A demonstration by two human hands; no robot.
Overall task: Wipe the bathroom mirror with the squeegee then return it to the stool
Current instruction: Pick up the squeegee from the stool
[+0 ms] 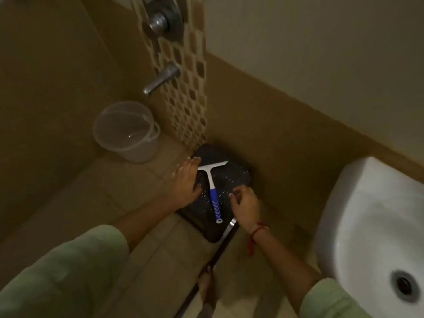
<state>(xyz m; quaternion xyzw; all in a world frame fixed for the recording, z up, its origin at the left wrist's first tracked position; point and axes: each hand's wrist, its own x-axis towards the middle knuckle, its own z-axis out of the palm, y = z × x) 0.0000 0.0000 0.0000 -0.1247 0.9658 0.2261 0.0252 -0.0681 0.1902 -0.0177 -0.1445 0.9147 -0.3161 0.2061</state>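
squeegee (214,191): laid flat on top of the stool (238,171), blade (212,165) toward the far edge, blue handle (215,204) pointed at the near edge
left hand (187,182): spread flat with fingers straight, rested on the stool's left edge just beside the blade end, nothing gripped
right hand (245,204): fingers loosely curled, nothing held, hung just beside the handle over the stool's right edge
handling: probably light and stiff, plastic with a thin soft lip; best grabbed by the ribbed blue grip, not the blade
watch out: pale specks (226,191) are scattered on the stool, maybe water, so a slippy handle should be expected
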